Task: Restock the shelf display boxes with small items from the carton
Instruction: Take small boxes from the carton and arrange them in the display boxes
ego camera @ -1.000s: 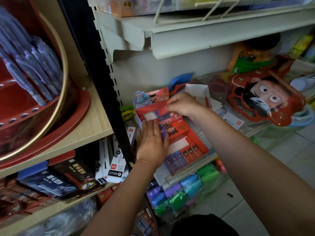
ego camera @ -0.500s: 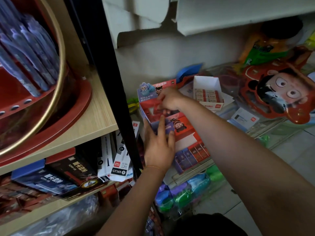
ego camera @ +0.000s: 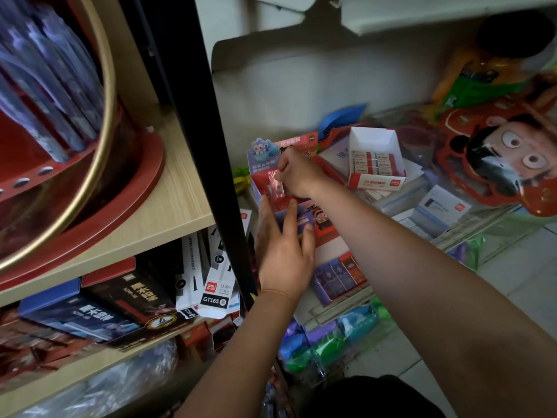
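Observation:
A red display box (ego camera: 330, 236) with a cartoon header card (ego camera: 264, 152) lies tilted on the lower wire shelf. Its front row holds several small purple and red packets (ego camera: 337, 276). My left hand (ego camera: 283, 254) rests on the box's left side, fingers straight and spread over a purple packet (ego camera: 298, 223). My right hand (ego camera: 300, 175) reaches into the back of the box, fingers curled, pinching a shiny pink packet (ego camera: 275, 184). Behind it stands a white open carton (ego camera: 376, 179) with several small white erasers inside.
A black upright post (ego camera: 211, 164) separates this bay from wooden shelves (ego camera: 168, 203) with a red round stand and boxed pens. A cartoon-face pack (ego camera: 497, 158) and blue-white boxes (ego camera: 440, 209) crowd the right. Coloured bags (ego camera: 331, 336) hang below.
My right hand has moved left from the box's middle to its back-left corner and now pinches a pink packet. My left hand stays on the box. The view has dropped lower.

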Motion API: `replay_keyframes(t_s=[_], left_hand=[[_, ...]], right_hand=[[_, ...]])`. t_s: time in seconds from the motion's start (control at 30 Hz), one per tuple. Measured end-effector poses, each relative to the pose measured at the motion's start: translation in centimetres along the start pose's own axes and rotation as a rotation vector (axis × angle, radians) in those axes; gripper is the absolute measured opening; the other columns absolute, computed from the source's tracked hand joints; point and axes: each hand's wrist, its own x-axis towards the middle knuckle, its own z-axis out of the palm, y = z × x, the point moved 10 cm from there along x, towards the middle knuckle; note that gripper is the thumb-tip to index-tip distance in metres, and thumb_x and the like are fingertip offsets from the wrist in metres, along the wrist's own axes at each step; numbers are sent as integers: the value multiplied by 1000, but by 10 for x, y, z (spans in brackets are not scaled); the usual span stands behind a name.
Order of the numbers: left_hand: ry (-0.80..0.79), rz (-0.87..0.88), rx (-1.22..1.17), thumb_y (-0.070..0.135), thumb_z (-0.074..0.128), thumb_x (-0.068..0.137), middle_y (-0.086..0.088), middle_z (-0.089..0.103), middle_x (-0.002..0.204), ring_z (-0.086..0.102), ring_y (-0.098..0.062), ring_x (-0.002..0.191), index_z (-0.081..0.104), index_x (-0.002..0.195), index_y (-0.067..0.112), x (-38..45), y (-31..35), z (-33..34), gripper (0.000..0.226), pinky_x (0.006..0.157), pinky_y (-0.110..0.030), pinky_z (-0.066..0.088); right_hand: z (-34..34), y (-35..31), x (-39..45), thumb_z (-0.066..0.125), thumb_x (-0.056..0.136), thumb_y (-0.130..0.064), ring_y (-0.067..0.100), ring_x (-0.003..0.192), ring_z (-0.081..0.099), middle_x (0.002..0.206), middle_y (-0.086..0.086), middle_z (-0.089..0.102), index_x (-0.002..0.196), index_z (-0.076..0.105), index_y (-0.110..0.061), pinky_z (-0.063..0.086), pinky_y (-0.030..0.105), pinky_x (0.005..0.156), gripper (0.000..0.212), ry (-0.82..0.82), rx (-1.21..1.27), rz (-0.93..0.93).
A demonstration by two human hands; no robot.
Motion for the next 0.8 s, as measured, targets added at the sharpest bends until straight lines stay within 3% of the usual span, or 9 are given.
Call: replay_keyframes(t_s=[0.1,0.2,0.27,0.37,0.57,0.63,0.73,0.8], left_hand=[[-17,-4,3,52,29,95,-19,13,161,21,-32,147,47,144,21,0,0,0,61,115,-41,27],[-35,-1,5,53,27,95,-19,11,161,21,-33,147,45,144,21,0,0,2,62,115,-42,27],[-15,13,12,51,30,95,-21,15,160,25,-35,145,48,142,20,0,1,-1,60,112,-43,31],[-1,9,22,49,34,95,-24,20,158,30,-38,142,51,140,18,0,1,-2,57,110,-44,34],[-64,10,78,51,30,93,-28,23,155,33,-42,139,51,140,18,3,4,-3,61,109,-47,35],[-97,8,72,50,30,91,-32,23,153,31,-46,139,51,140,15,4,7,-4,64,109,-50,34],[-221,19,87,39,39,91,-32,20,154,23,-44,143,40,147,12,-1,15,-10,62,112,-49,31],[-226,61,45,24,49,89,-25,39,144,42,-41,130,50,134,7,-17,27,-27,49,96,-46,46]], right_hand=[[7,-3,1,59,91,-11,21,89,63,95,4,67,87,63,-16,52,36,82,7,-59,-131,-19],[13,-3,-1,56,92,-11,24,84,65,77,4,64,68,60,-13,49,30,74,24,-104,-335,-11],[12,-3,-2,55,93,-10,26,82,63,78,6,62,72,57,-14,45,30,70,21,-82,-364,-4],[10,-6,-5,55,91,-8,22,91,61,100,2,59,85,62,-23,48,32,83,18,-72,-306,-46],[14,-22,-23,45,99,-15,25,106,63,118,6,67,114,70,-13,48,36,97,29,-291,-453,-90],[-2,-26,-37,45,98,-13,24,99,64,107,5,69,108,71,-13,50,30,83,28,-198,-438,-91],[-38,-34,-69,48,92,-15,22,79,61,87,2,67,86,71,-13,41,27,62,24,95,-333,-125],[-46,-39,-95,49,89,-16,22,70,55,74,0,61,70,61,-14,38,28,59,23,165,-257,-109]])
